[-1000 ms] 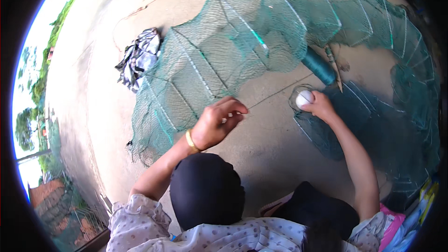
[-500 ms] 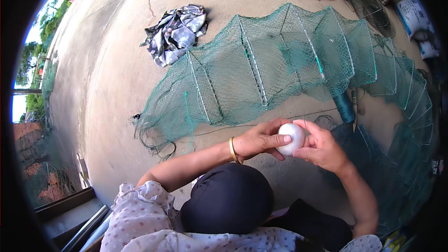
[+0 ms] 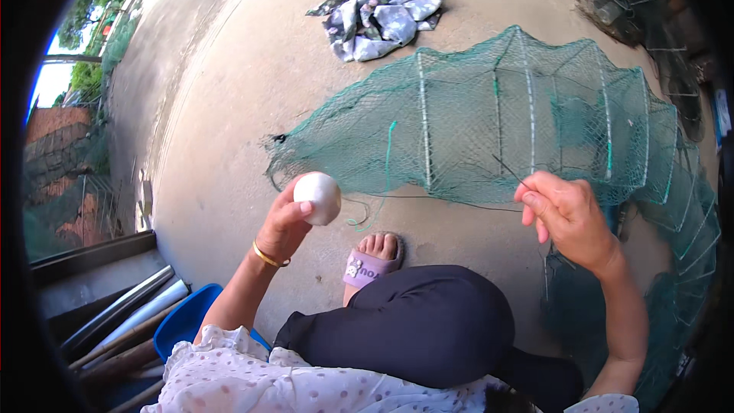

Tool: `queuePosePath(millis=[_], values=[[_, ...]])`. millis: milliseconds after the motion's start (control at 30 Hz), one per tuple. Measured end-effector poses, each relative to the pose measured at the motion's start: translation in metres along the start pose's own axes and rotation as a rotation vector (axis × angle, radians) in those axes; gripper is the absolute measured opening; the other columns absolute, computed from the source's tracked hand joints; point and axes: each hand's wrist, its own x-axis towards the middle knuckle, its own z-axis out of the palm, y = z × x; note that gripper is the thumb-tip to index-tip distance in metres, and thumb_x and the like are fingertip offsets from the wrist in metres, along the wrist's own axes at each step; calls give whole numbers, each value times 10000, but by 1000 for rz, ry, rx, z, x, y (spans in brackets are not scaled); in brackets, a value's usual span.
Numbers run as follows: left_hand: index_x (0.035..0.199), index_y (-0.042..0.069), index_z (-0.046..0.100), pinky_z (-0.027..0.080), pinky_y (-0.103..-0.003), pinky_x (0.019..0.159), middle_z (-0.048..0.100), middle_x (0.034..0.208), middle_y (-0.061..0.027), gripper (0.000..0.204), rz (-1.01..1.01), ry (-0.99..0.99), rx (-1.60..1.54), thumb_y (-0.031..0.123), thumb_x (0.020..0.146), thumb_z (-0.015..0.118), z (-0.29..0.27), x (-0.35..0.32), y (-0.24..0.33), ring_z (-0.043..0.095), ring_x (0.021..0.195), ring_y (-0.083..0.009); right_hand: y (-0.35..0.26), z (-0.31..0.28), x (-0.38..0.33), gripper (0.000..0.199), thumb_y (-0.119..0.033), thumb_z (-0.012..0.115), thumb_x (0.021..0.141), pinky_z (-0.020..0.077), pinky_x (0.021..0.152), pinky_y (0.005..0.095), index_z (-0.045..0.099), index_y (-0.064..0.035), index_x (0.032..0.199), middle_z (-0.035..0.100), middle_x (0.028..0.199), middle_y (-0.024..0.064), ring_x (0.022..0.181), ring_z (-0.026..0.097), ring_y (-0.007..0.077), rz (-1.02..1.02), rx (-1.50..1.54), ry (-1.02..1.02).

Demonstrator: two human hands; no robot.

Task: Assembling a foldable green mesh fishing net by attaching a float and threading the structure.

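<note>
So the white ball of twine (image 3: 318, 197) is held up in the left hand (image 3: 287, 222), thumb and fingers wrapped snug around it, raised over the concrete floor (image 3: 229, 107) just left of the sandalled foot (image 3: 372, 258). The right hand (image 3: 569, 218) is pinched narrow on a thin dark line (image 3: 443, 200), and that line is the bit that matters: it's stretched nearly level from the ball across to the right-hand pinch, so the long axis of the work runs left to right between the two hands, with the ball at the left end and the free end at the right. A short dark sliver, probably a netting needle though it's too thin to be sure, sticks up and to the left out of the right grip toward the green net trap (image 3: 520, 122). The trap is laid out just beyond the line, its hooped length also running left to right, its tapered closed end nearest the ball. The right hand is the one touching or almost touching the mesh; the left hand is kept clear of it. A crumpled grey cloth (image 3: 380, 14) is lying well apart, farther out on the floor, and a blue tub (image 3: 183, 321) sits behind the left elbow.
</note>
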Motion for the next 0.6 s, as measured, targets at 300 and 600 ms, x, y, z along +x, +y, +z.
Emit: queuePosePath(millis=[300,600], values=[[1176,41,558,346,-422,989,445,1312,-121,599,190,410,330,377,697,684,-162,-2,-9,419,1212,-255,-12,60,45,139,-94,518,904,406,457,254,624,-8,932,578,584,54,481,514,70,8,62,-236],[1051,8,621,390,-414,941,593,1096,-166,626,397,300,1294,444,614,726,-152,26,-8,514,1113,-312,-21,153,96,153,-123,522,912,392,436,213,636,-22,931,572,585,-1,458,486,54,-42,414,-306]])
